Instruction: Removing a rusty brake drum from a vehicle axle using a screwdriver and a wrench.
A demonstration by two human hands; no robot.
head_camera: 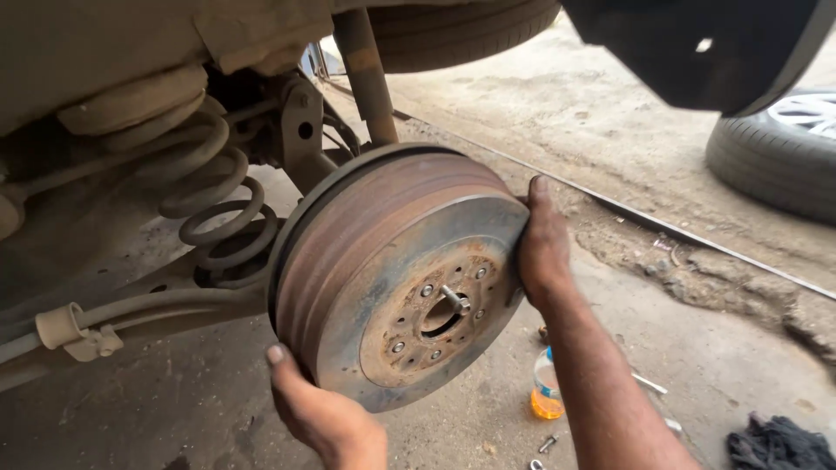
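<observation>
Gripping rusty brake drum (401,270), both hands (542,244)

Coil spring (218,204) crowding drum's (392,270) left

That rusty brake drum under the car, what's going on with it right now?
A person grips the rusty brake drum with both bare hands: the left hand at its lower edge, the right hand on its right rim. The drum sits at the hub beside a coil spring, with one stud poking through its centre. On the concrete floor below lie a small bottle of orange liquid, a few bolts and a dark rag. A removed tyre lies nearby.
</observation>
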